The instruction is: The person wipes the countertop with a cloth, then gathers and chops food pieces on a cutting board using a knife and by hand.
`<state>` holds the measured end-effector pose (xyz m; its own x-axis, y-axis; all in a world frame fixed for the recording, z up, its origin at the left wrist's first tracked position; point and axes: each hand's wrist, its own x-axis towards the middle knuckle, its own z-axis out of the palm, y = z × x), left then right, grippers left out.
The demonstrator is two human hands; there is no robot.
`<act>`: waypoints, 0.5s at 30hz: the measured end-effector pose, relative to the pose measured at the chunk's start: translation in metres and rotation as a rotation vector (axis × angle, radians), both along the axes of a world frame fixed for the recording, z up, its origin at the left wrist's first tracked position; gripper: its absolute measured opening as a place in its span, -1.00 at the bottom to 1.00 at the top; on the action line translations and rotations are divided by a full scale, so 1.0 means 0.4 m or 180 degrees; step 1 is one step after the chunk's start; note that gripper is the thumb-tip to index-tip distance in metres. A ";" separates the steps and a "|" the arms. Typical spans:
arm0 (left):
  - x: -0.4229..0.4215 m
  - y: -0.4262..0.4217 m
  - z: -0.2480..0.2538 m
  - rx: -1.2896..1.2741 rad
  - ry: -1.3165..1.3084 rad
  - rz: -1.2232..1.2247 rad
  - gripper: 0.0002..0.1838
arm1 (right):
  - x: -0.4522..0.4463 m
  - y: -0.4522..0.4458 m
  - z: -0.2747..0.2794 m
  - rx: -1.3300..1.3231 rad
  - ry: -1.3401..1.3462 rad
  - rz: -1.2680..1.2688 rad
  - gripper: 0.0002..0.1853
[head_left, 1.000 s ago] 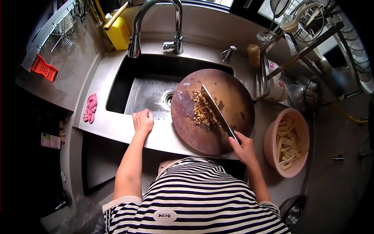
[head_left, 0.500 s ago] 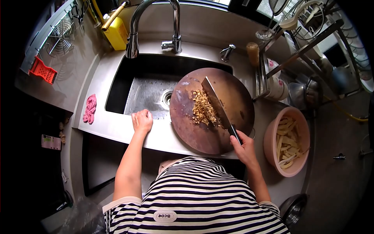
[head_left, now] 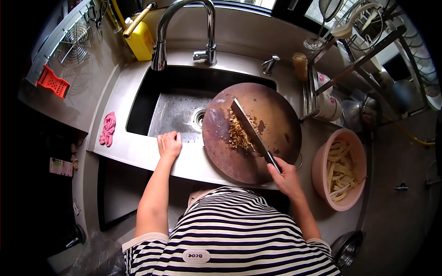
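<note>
The right grip (head_left: pixel 285 175) is closed around the black handle of a big knife (head_left: pixel 251 131). The knife points up and to the left, over a round brown board (head_left: pixel 281 119). I cannot tell if its blade touches the wood. Small chopped brown bits (head_left: pixel 237 133) lie on the board, most of them in a pile along the left side of the blade, with a few on the right side.

The left grip (head_left: pixel 170 143) is curled up like a fist, and I see nothing in it. It rests on the front edge of the sink (head_left: pixel 140 110), to the left of the board. The board covers the right part of the sink and also sits over the light tabletop (head_left: pixel 195 162).

To the right is 1 pink tub (head_left: pixel 319 170) with pale strips (head_left: pixel 340 170) inside. Far to the left, a pink cloth (head_left: pixel 107 129) lies crumpled beside the sink. A shiny tap (head_left: pixel 211 30) bends over the back of the sink.
</note>
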<state>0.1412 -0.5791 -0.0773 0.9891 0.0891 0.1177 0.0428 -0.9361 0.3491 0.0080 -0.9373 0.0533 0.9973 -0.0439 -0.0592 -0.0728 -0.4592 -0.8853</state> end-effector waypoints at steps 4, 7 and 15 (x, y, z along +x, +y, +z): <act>-0.001 0.001 -0.003 0.0046 -0.0036 -0.0002 -0.70 | -0.006 -0.003 -0.023 -0.0126 0.0076 0.0081 -0.75; 0.001 -0.001 -0.004 0.0113 -0.0055 0.0013 -0.70 | -0.007 -0.004 0.012 -0.0081 0.0043 0.0061 -0.76; -0.002 -0.003 -0.003 0.0041 -0.0060 0.0006 -0.72 | 0.014 -0.009 -0.045 -0.0181 0.0136 -0.0038 -0.77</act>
<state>0.1402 -0.5802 -0.0785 0.9865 0.0894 0.1373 0.0383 -0.9405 0.3376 0.0136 -0.9410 0.0355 0.9933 -0.0602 -0.0989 -0.1158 -0.5075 -0.8538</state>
